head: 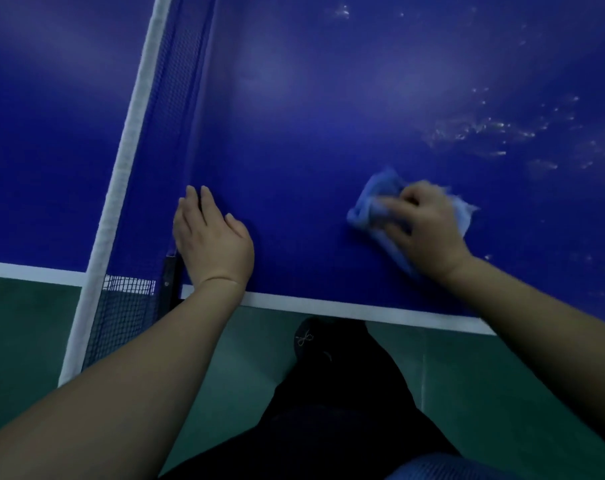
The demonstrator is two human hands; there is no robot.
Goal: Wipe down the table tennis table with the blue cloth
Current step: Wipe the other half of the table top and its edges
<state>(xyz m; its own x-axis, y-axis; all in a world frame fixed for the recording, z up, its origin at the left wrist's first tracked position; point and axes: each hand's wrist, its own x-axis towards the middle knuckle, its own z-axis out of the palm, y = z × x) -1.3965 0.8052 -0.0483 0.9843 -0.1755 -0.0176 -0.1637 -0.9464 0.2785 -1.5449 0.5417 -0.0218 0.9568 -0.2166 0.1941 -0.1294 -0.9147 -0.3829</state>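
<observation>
View from above of a person at the long edge of a blue table tennis table [311,140], beside the net [162,133]. The right hand [424,230] lies on top of a bunched blue cloth [370,202] and holds it against the playing surface, the fingers curled over the fabric; cloth shows at the left of the hand and at its far right side, its outline blurred. The cloth sits on the table surface to the right of the net, near the white edge line [363,311] closest to the person. The left hand [211,240] rests flat on the table just beside the base of the net, palm down, fingers straight and close together, thumb spread to the right, holding nothing. Pale wet streaks and droplets [484,133] mark the surface beyond and to the right of the cloth, with a few more near the top of the view. The net's white top band [131,133] runs diagonally from the upper middle to the lower left, and its dark post clamp [169,282] grips the table edge just left of the left wrist. Below the table edge lie the green floor [502,393] and the person's dark trousers [329,410]
</observation>
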